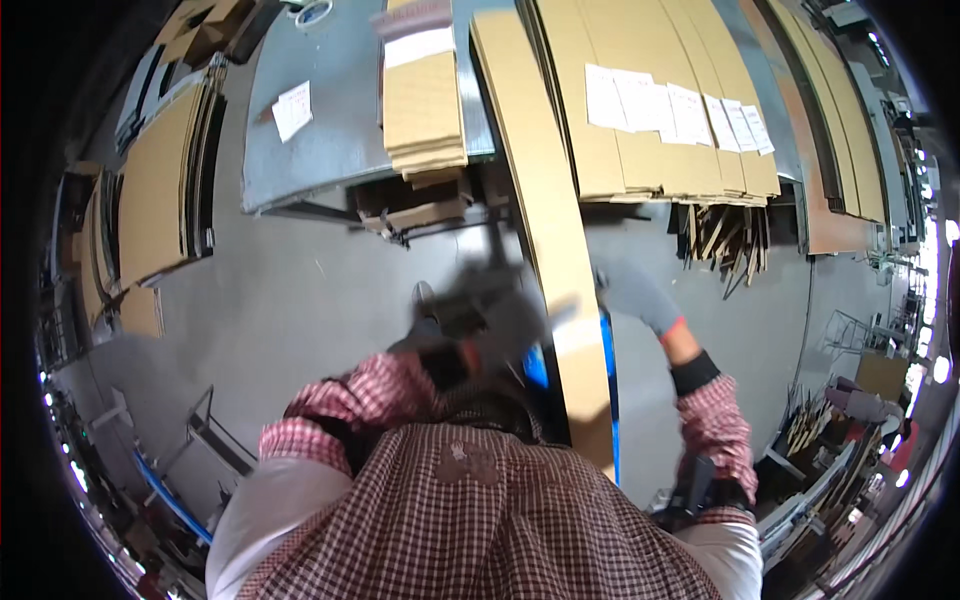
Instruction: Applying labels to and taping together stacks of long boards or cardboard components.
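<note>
A long, narrow cardboard piece point(545, 210) runs from the worktable toward my body, between my two hands. My left hand point(512, 325), in a grey glove, is smeared by motion at its left edge. A grey blurred part of that hand or of something in it reaches over the cardboard. Dark blurred shapes lie beside this hand, too unclear to name. My right hand point(637, 300), also gloved in grey, stretches toward the right edge of the piece; whether its fingertips touch is unclear. Something blue point(612, 345) shows beneath the piece.
Flat cardboard stacks point(640, 165) with white paper sheets point(685, 112) lie on the metal worktable point(330, 150). A narrower stack point(425, 105) sits left of the long piece. Cardboard panels point(160, 185) stand at far left. Thin strips point(725, 235) hang below the table's right part.
</note>
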The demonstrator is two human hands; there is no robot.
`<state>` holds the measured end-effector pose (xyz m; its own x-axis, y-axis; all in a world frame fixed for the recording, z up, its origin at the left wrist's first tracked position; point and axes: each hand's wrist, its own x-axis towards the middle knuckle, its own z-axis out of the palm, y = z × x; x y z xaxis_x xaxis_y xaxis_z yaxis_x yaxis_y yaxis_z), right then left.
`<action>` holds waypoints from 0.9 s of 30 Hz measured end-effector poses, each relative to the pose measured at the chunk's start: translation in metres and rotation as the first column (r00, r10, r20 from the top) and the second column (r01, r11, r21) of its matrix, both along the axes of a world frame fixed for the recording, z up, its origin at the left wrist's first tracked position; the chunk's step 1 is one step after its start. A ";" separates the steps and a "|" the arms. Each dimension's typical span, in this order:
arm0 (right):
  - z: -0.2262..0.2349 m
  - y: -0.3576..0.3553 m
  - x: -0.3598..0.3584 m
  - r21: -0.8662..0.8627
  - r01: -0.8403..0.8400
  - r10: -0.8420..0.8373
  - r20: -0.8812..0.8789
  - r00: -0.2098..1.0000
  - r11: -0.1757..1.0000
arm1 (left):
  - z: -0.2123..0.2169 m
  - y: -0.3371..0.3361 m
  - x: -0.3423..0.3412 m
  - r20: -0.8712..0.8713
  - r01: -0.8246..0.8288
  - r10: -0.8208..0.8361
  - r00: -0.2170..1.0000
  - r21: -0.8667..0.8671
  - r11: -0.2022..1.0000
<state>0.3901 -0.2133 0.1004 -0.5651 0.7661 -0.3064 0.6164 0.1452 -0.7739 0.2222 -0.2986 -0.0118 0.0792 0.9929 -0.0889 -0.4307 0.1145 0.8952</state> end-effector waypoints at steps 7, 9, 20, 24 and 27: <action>-0.073 -0.040 0.046 0.370 -0.239 0.059 0.438 0.897 0.897 | 0.063 0.013 -0.011 -0.124 0.314 -0.370 0.921 -0.330 0.890; -0.038 -0.026 0.016 0.241 -0.293 0.096 0.598 0.796 0.925 | 0.111 0.043 -0.051 -0.080 0.386 -0.485 0.871 -0.499 0.776; 0.151 0.038 -0.032 -0.337 -0.178 0.221 0.091 0.971 0.925 | 0.172 0.009 -0.169 -0.241 0.506 -0.612 0.753 -0.383 0.773; 0.000 0.049 0.008 -0.280 -0.010 0.062 0.175 0.983 0.960 | 0.062 0.027 -0.146 -0.669 0.337 -0.368 0.646 -0.182 0.924; -0.089 0.029 -0.022 -0.486 -0.006 -0.140 -0.262 0.955 0.874 | -0.044 0.055 -0.068 -0.958 0.828 -0.279 0.074 -0.096 0.553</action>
